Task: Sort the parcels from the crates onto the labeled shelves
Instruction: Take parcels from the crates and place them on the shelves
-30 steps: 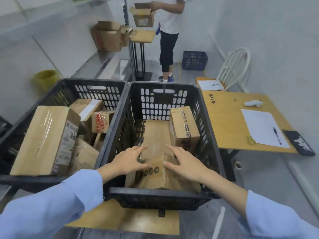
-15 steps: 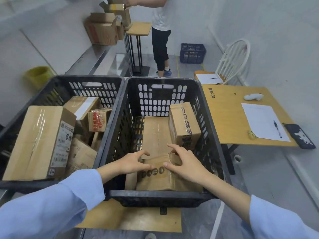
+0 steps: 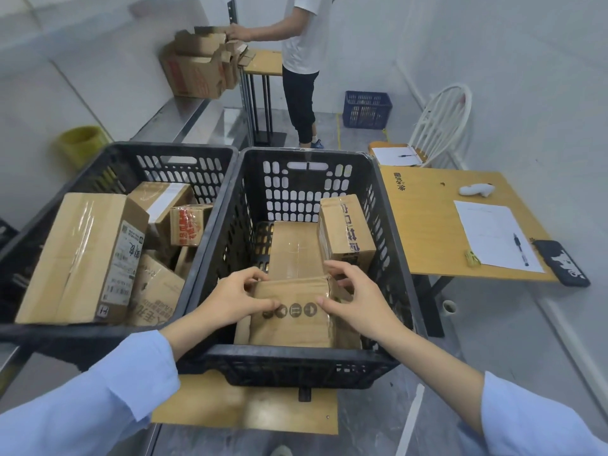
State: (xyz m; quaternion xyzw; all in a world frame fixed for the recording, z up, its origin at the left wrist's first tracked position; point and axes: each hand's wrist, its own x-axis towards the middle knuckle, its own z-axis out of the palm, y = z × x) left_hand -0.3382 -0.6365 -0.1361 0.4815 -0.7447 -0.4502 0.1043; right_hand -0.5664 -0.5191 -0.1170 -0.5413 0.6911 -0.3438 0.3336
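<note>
Your sleeves (image 3: 98,399) were pale blue. The right crate (image 3: 296,356) and left crate (image 3: 98,159) were black with oval slots. The near parcel (image 3: 292,327) was brown with dark round symbols. The tabletop (image 3: 427,225) was orange-yellow.

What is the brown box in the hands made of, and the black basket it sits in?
The box looks like plain brown cardboard: dull, not shiny, with soft creased edges and dark round symbols printed on its front. The black crate looks like hard moulded plastic: smooth, with a slight sheen and neat rows of slots in its walls.
</note>
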